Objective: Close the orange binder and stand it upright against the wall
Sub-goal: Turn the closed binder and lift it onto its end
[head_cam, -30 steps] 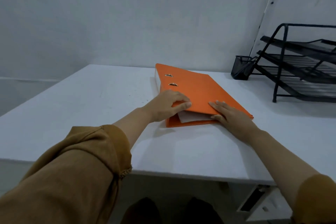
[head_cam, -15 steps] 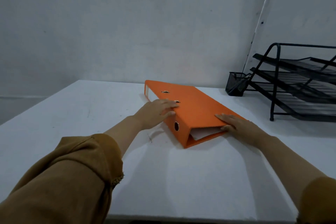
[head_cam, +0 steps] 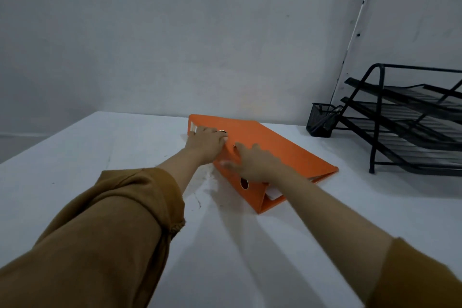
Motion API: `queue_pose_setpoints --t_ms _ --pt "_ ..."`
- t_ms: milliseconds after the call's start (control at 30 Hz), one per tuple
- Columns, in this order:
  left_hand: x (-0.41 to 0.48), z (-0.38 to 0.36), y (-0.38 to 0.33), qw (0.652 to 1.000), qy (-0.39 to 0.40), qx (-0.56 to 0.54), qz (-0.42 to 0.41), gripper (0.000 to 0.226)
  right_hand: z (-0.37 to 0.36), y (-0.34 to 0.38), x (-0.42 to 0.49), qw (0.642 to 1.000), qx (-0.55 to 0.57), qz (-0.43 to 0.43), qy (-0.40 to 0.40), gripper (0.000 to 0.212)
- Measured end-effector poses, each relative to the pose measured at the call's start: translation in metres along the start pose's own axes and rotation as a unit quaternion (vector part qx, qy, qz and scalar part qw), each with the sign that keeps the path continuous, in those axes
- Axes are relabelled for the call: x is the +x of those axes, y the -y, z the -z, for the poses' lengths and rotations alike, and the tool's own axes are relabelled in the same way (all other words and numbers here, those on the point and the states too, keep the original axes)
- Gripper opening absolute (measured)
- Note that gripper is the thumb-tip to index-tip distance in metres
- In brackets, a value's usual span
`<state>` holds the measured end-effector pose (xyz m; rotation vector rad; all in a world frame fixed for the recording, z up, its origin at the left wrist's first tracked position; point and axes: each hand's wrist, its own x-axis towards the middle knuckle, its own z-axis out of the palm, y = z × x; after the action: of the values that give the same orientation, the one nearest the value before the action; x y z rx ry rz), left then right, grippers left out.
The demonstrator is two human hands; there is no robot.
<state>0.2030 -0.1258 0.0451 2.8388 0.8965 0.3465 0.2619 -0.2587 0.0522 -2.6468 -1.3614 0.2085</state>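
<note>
The orange binder [head_cam: 272, 147] is lying flat and closed on the white surface [head_cam: 250, 245], spine edge facing the person, a strip of white paper showing at its near open end. Its far end is sitting near the grey wall [head_cam: 200, 32]; whether it is touching cannot be told.

The left hand [head_cam: 207, 141] is resting on the far part of the spine edge, fingers [head_cam: 220, 136] curled over onto the cover beside a metal eyelet. It is pressing or gripping the edge; how firm the hold is cannot be told. The right hand [head_cam: 252, 164] is lying over the spine nearer the person, just beside the left hand, fingers spread and laid flat on the orange, slightly blurred. The round finger hole [head_cam: 244, 183] in the spine is showing just below this hand.

Both arms are wearing brown sleeves [head_cam: 112, 220] pushed up the forearm.

Well off to the right of both hands, a black wire letter tray [head_cam: 410, 120] with three tiers is standing on the surface, and a small black mesh cup [head_cam: 321, 120] is sitting just beside it, against the wall. A thin white cable [head_cam: 355, 37] is running down the room corner above the cup. The surface is showing faint scuffs near the left forearm.
</note>
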Motion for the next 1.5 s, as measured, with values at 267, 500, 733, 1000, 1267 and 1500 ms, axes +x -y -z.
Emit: queue_pose_setpoints --t_ms 267,500,733,1000,1267,1500 --pt "0.004 0.006 -0.002 0.983 0.051 0.178 -0.02 0.045 -0.007 0.0 0.005 0.995 -0.093 0.013 -0.03 0.077" --pt "-0.015 0.02 -0.021 0.955 0.008 0.295 -0.025 0.042 0.02 -0.024 0.005 0.997 -0.046 0.044 0.039 0.087" --pt "-0.043 0.026 -0.04 0.939 -0.017 0.344 -0.016 0.045 0.032 -0.04 -0.004 0.996 -0.021 0.035 0.08 0.077" --pt "-0.062 0.022 -0.034 0.952 -0.073 0.295 -0.042 0.046 0.024 -0.043 -0.019 0.996 -0.023 0.07 0.053 0.066" --pt "-0.082 -0.016 0.022 0.989 -0.088 0.085 -0.085 0.059 -0.003 -0.043 -0.026 0.996 -0.032 0.067 -0.047 0.066" --pt "-0.082 -0.026 0.03 0.967 -0.125 -0.127 0.18 0.088 -0.009 -0.044 -0.023 0.992 -0.088 0.061 -0.062 0.072"
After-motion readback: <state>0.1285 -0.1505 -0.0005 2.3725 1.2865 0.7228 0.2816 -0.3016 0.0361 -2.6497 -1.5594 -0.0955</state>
